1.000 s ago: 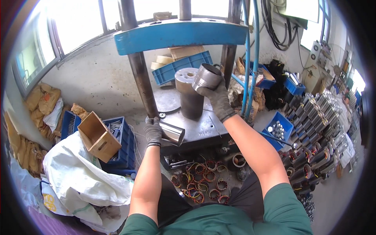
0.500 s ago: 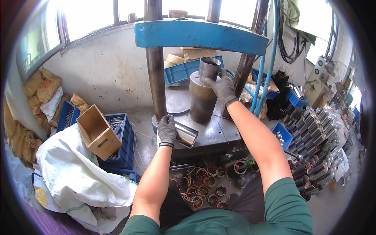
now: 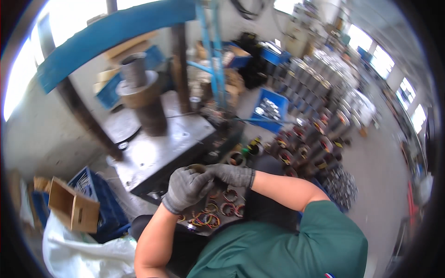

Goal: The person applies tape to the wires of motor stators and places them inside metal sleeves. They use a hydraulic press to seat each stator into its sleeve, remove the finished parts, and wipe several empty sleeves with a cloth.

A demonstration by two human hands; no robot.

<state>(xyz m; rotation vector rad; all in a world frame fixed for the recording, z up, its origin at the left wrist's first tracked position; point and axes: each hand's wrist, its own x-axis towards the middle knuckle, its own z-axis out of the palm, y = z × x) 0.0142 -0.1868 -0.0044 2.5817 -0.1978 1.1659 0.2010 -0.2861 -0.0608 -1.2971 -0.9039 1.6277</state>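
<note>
At the near side of the press table (image 3: 178, 139), my left hand (image 3: 187, 187) is curled around what looks like a tube (image 3: 197, 167), whose rim shows just above the fingers; through the blur, its long axis appears roughly upright, though most of it is hidden. My right hand (image 3: 230, 175) meets the left from the right, close to that rim, its grip impossible to tell. Beyond both hands and to their left, a sleeve (image 3: 133, 73) stands on the block (image 3: 147, 104).
</note>
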